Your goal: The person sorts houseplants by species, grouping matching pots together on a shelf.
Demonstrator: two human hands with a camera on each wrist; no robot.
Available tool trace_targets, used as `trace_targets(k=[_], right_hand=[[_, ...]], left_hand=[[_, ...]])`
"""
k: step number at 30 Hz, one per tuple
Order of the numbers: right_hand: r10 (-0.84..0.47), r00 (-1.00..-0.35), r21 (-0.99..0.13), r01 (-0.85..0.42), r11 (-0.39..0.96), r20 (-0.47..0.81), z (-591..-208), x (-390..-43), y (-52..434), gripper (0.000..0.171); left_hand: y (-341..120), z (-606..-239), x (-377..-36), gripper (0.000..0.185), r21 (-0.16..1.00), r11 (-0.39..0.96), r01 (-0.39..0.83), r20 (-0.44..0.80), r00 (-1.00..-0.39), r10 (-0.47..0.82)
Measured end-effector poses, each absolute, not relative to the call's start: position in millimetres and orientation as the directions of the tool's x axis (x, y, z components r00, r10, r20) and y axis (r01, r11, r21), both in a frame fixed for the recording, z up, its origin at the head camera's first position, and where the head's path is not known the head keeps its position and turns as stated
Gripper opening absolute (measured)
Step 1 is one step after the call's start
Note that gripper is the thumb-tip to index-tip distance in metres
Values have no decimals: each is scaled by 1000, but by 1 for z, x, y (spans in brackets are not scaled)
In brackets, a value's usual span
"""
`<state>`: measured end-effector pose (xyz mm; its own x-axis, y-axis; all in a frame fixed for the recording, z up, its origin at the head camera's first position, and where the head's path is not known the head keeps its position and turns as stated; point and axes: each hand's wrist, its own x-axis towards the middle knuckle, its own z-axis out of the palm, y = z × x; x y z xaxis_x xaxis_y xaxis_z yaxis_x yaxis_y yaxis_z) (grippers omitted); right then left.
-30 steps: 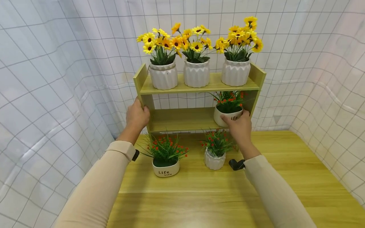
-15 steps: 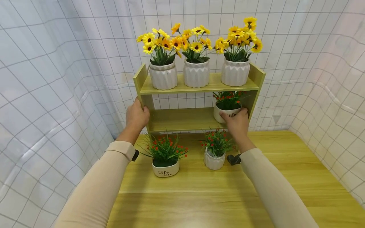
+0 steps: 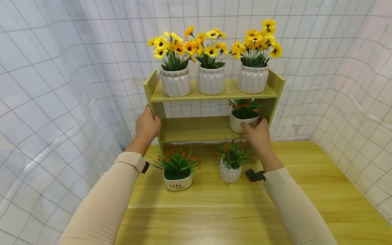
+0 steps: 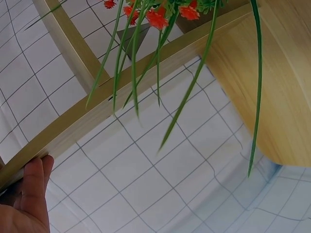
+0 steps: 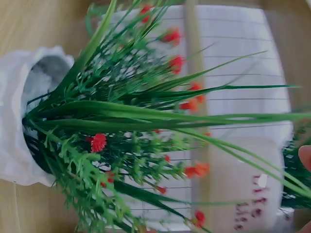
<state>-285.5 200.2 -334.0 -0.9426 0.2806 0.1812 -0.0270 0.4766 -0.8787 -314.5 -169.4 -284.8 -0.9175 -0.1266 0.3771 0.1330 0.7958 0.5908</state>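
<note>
A small wooden two-tier shelf [image 3: 196, 129] stands at the back of the table. My left hand [image 3: 148, 124] grips its left side panel, thumb in front; in the left wrist view the fingers [image 4: 31, 194] lie along the wood edge [image 4: 97, 111]. My right hand [image 3: 258, 134] is at the right end of the lower tier, fingers curled against the front of a white lettered pot [image 3: 240, 123] of red flowers that stands on the board. The right wrist view shows this pot [image 5: 243, 189] behind the grassy plant [image 5: 126, 141] of a ribbed pot [image 5: 19, 121].
Three white ribbed pots of yellow sunflowers [image 3: 175, 81] [image 3: 211, 79] [image 3: 252, 78] fill the top tier. On the wooden table [image 3: 306, 190] before the shelf stand a white "Life" pot [image 3: 178, 182] and a ribbed pot [image 3: 229, 173], both with red flowers. Gridded white cloth [image 3: 61, 85] surrounds everything.
My right hand pushed the lettered pot deeper onto the lower tier, then drew back and down a little. The left hand has stayed on the shelf's side.
</note>
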Motion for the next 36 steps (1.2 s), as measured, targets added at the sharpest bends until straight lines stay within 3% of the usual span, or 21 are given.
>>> trace_targets(k=[12,19,27,36], right_hand=[[318,-921,-933,-109,343,225,-356,-220,219,85],[388,-905,-957,-66,281,176,-381,-193,224,84],[435,-895,-987,-28,155,94,-418,-176,225,83],[416,-907,-989,-11,149,72,-457,-175,210,79]], left_hand=[[-168,-284,-315,40,598,792,122,369,-919,-137],[-168,-284,-313,37,599,791,124,363,-922,-131],[-169,-282,-312,40,586,799,132,378,-917,-126],[-168,-283,-312,40,586,799,133,373,-920,-120]])
